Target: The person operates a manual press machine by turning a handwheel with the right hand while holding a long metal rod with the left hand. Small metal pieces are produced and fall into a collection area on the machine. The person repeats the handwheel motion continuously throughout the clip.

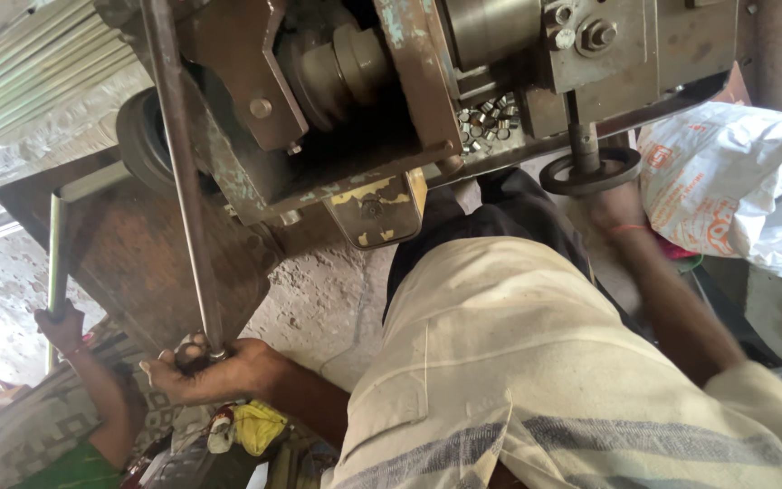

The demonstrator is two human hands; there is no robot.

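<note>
the person's left hand (214, 369) is closed around the lower end of a long steel rod (183, 181), fingers curled tight about it, and the rod runs up from that grip into the body of a heavy, worn machine (364, 100) overhead. the right hand (610, 206) reaches up to a small dark handwheel (590, 170) under the machine's right side; its fingers are hidden behind the wheel and blurred, so whether they clasp the rim or only rest against it cannot be told. a heap of small cut metal pieces (486, 122) lies on the machine's ledge just left of the wheel's shaft. a white woven sack (739, 186) sits to the right, and another person's hand (61, 324) holds a second, paler bar (54, 263) at far left, well apart. doing this well seems to call for keeping the rod straight in line with the machine while feeding it, a firm low grip, and slow, even turns on the wheel.
</note>
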